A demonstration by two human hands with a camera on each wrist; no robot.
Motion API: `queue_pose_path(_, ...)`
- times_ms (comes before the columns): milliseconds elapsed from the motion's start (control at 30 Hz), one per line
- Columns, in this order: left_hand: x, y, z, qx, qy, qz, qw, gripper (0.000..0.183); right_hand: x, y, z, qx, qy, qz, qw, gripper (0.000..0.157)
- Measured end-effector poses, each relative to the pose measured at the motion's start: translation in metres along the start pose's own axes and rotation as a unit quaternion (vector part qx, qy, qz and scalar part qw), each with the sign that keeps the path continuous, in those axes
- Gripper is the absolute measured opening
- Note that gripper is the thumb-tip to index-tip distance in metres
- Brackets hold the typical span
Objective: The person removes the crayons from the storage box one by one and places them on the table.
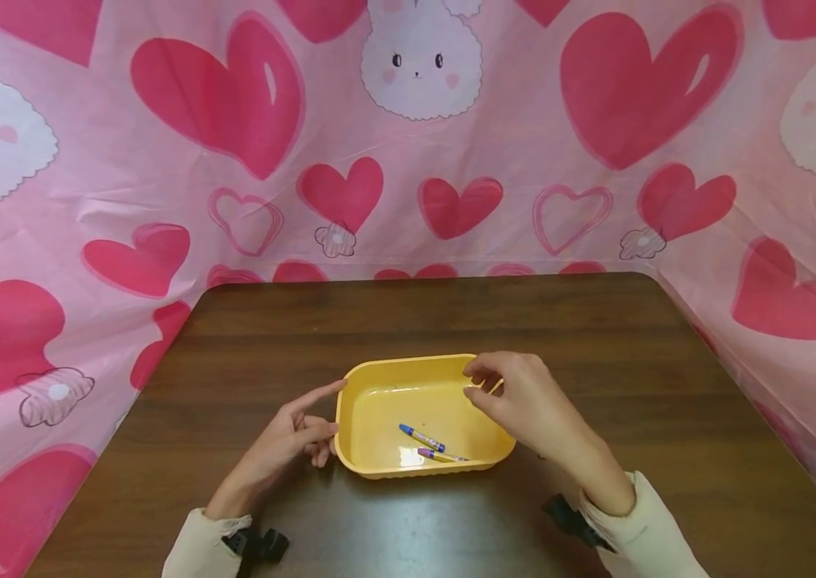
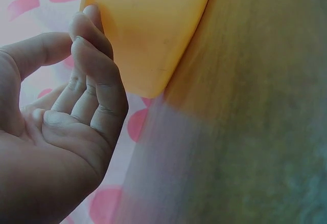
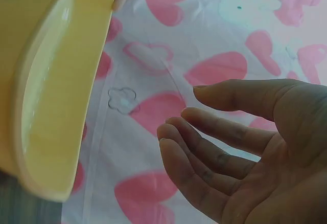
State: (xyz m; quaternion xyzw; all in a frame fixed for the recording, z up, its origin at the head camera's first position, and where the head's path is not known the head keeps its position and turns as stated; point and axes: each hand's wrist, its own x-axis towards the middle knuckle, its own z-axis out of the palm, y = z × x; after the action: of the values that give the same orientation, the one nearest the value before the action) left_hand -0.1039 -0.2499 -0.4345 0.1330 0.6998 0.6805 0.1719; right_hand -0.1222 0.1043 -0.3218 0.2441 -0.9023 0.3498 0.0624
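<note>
A yellow plastic tray with rounded corners sits on the table. Inside it, near the front wall, lie a blue crayon and a purple crayon, the latter partly hidden by the rim. At the tray's left end, my left hand touches the wall with its extended index fingertip and thumb; its other fingers are bent. Over the tray's right end hovers my right hand, thumb and fingers loosely bent and apart. The right wrist view shows nothing between the fingers of that hand.
The dark brown wooden table reaches out around the tray. Behind it and at both sides hangs a pink cloth with hearts and rabbit faces. Dark straps sit on both wrists.
</note>
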Motion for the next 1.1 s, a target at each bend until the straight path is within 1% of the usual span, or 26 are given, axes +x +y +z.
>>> queue_pose_path(100, 0.002, -0.001, 0.000, 0.001, -0.002, -0.005, 1.0000, 0.062, 0.003, -0.001, 0.009, 0.001, -0.007, -0.004, 1.000, 0.013)
queue_pose_path(200, 0.004, -0.001, 0.001, 0.005, -0.007, -0.002, 1.0000, 0.061, 0.004, -0.002, 0.020, -0.005, -0.018, -0.002, 1.000, 0.013)
queue_pose_path(433, 0.009, -0.002, 0.003, 0.001, -0.024, 0.013, 0.9996, 0.061, 0.006, 0.001, 0.044, -0.026, -0.065, 0.012, 0.997, 0.014)
queue_pose_path(567, 0.009, -0.002, 0.003, -0.003, -0.024, 0.016, 0.9996, 0.061, 0.007, 0.004, 0.059, -0.036, -0.088, 0.016, 0.995, 0.016)
queue_pose_path(700, 0.009, -0.002, 0.001, 0.003, -0.020, 0.019, 0.9996, 0.061, 0.009, 0.011, 0.074, -0.059, -0.110, 0.015, 0.992, 0.017)
queue_pose_path(867, 0.009, -0.001, 0.000, 0.006, -0.019, 0.020, 0.9996, 0.062, 0.010, 0.018, 0.092, -0.072, -0.141, 0.023, 0.987, 0.016)
queue_pose_path(967, 0.006, -0.002, 0.000, -0.001, -0.016, 0.014, 0.9998, 0.062, 0.010, 0.020, 0.100, -0.058, -0.166, 0.024, 0.984, 0.015)
queue_pose_path(1100, 0.002, -0.002, 0.000, -0.010, -0.013, 0.008, 0.9998, 0.063, 0.009, 0.022, 0.106, -0.018, -0.187, 0.042, 0.981, 0.015)
